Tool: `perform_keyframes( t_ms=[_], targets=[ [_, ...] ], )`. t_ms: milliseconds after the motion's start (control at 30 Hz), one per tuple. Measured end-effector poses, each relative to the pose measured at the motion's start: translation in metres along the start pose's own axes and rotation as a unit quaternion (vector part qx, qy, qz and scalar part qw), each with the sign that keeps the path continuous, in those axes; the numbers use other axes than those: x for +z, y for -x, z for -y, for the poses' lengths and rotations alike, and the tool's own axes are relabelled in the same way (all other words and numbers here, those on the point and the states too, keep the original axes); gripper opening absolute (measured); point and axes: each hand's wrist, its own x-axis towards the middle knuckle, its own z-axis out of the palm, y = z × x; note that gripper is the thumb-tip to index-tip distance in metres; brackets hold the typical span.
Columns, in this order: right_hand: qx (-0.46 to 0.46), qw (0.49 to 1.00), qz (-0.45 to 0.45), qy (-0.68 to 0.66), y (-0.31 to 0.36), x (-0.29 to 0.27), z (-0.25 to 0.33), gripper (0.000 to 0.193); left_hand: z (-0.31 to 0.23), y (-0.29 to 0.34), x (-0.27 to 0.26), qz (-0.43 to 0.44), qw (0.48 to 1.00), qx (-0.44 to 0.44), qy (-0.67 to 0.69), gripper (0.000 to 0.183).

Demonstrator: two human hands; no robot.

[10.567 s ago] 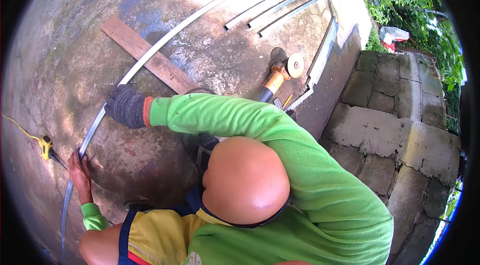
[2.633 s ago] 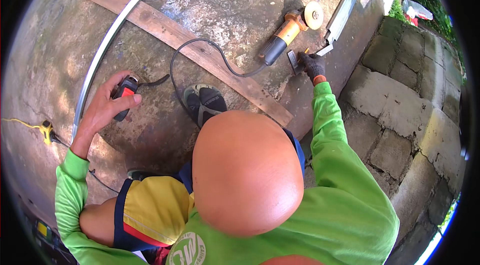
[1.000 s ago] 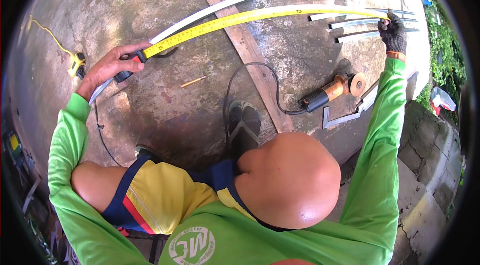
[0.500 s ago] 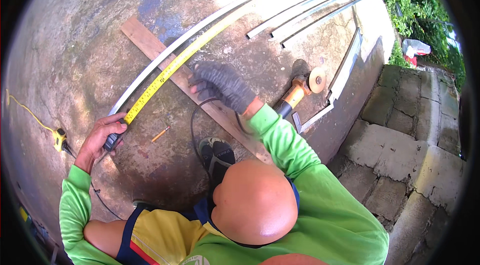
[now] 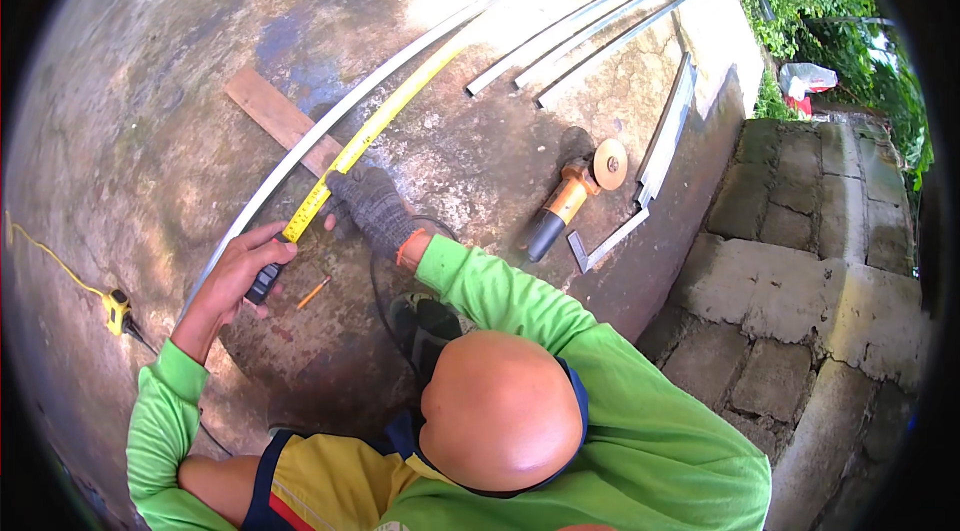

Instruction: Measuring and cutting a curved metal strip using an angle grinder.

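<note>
The bare left hand [image 5: 243,271] grips the tape measure case [image 5: 263,283]; the gloved right hand [image 5: 372,208] presses the yellow tape [image 5: 375,126] flat beside the long metal strip [image 5: 330,121]. Best kept taut, parallel to it.

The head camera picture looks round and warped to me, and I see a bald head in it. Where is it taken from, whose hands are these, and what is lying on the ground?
There is no machine here: a person works with two hands. The one picture comes from a wide fisheye camera worn up at the head, looking down, so straight edges bend near the rim.

The left hand, bare, grips the dark case of a yellow tape measure. The right hand, in a dark glove, presses the tape beside a long grey metal strip that crosses a wooden plank.

Also on the concrete floor: an orange angle grinder, more metal strips, a pencil and a steel square. Block walling stands to the right.
</note>
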Motion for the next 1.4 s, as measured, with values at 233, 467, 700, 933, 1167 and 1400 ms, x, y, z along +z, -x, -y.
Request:
perform_keyframes(
  t_ms=[233,467,700,933,1167,1400],
  targets=[
    [-0.133,0.98,-0.135,-0.058,-0.085,-0.105,0.096,0.02,-0.001,0.013,-0.012,-0.027,1.0,-0.014,-0.004,0.069],
    [-0.149,0.95,-0.266,0.071,-0.152,-0.242,0.188,0.018,0.016,0.008,-0.02,0.007,0.998,-0.052,0.025,0.066],
    [-0.245,0.554,-0.228,0.763,-0.176,-0.268,0.204,0.033,0.007,0.004,-0.015,0.007,0.999,-0.029,0.037,0.063],
    [-0.212,0.564,-0.24,0.761,-0.204,-0.324,0.229,0.026,-0.022,-0.01,0.003,-0.005,1.0,-0.012,0.022,0.059],
    [-0.234,0.583,-0.211,0.748,-0.205,-0.314,0.228,0.028,-0.029,-0.015,0.005,-0.028,1.0,-0.006,0.008,0.059],
    [-0.291,0.693,-0.235,0.617,-0.208,-0.484,0.278,0.031,-0.061,-0.056,0.029,0.041,0.998,0.037,-0.022,0.06]
  ],
)
